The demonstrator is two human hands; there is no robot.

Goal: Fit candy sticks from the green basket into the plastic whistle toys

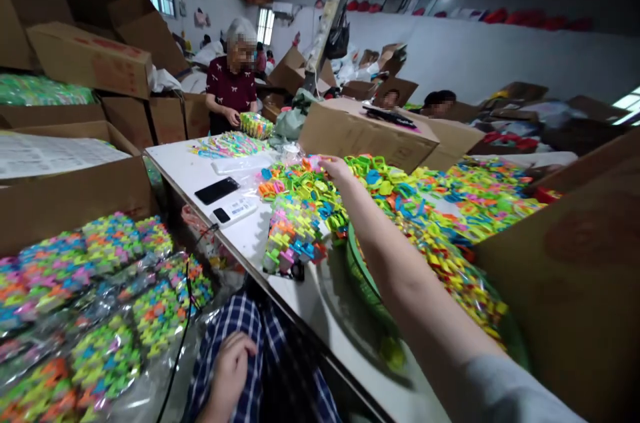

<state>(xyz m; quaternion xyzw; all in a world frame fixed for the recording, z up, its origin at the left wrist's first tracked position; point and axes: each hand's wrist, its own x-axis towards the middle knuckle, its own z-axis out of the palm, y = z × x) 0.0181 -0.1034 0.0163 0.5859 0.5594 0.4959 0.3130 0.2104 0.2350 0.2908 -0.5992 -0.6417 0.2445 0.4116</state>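
Note:
My right hand (336, 168) reaches across the table to the far side of a heap of bright plastic pieces (373, 176). Its fingers are pressed together beside pink pieces, and what they hold, if anything, is too small to make out. On my plaid-covered thigh rests my left hand (233, 366), fingers loosely curled, with nothing visible in it. A clear bag filled with colourful pieces (294, 229) lies at the near edge of the heap. Under my right forearm stands a green basket (361, 273) with bagged yellow and red pieces (445, 263).
A black phone (217, 190) and a white device (234, 211) lie at the table's left edge. A cardboard box (370, 129) stands behind the heap, another (565, 276) at right. Packed bags (107, 349) fill the lower left. Across the table, a person (233, 83) handles a bag.

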